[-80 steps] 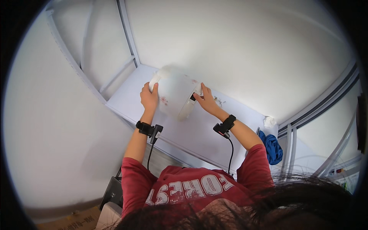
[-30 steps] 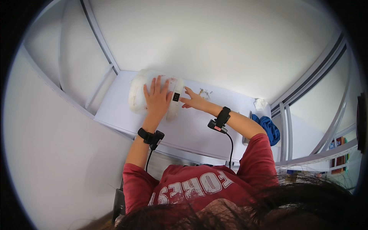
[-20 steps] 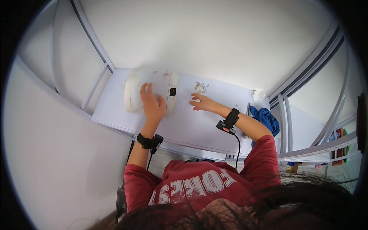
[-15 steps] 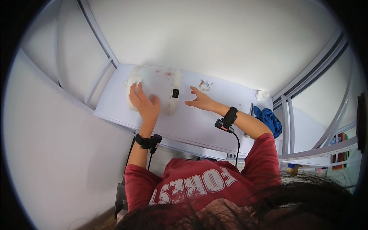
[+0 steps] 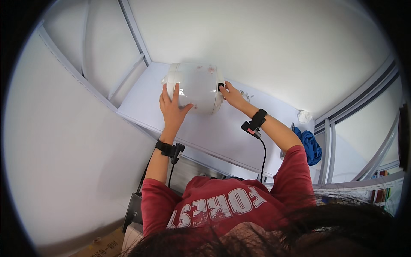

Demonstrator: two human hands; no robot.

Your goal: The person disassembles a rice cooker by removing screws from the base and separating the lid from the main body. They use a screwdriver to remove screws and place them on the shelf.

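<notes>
- at the near edge, a red short-sleeved shirt [image 5: 218,188] with white lettering is seen from above, partly covered by dark hair.
- at the near left, a brown cardboard box [image 5: 100,247] and a dark flat object [image 5: 133,210] are partly cut off by the shirt and the view's rim.
- on each forearm a black strap is worn, one on the left wrist [image 5: 165,147] and one on the right wrist [image 5: 259,118]; a small black device with a cable is carried by each.
- a long white counter [image 5: 209,132] is stretched across the middle of the scene.
- at its right end, a bundled blue cloth [image 5: 309,147] is seen.
- the left hand [image 5: 172,110] is laid against the left part of the appliance, its fingers spread wide, the thumb set apart on the near side.
- the white rounded appliance [image 5: 195,88], marked with pale pink flowers, is placed at the left half of the counter, between the two hands.
- a black panel [image 5: 221,87] at its right end is met by the right hand [image 5: 231,93]; the fingers are partly bent and partly hidden, so whether a grip is closed cannot be told.
- farther right, a crumpled white tissue [image 5: 305,116] is seen by the counter's far edge.
- just beyond the right hand, a cluster of small items [image 5: 247,95] is partly hidden.
- behind everything, a pale wall [image 5: 278,43] is seen.
</notes>
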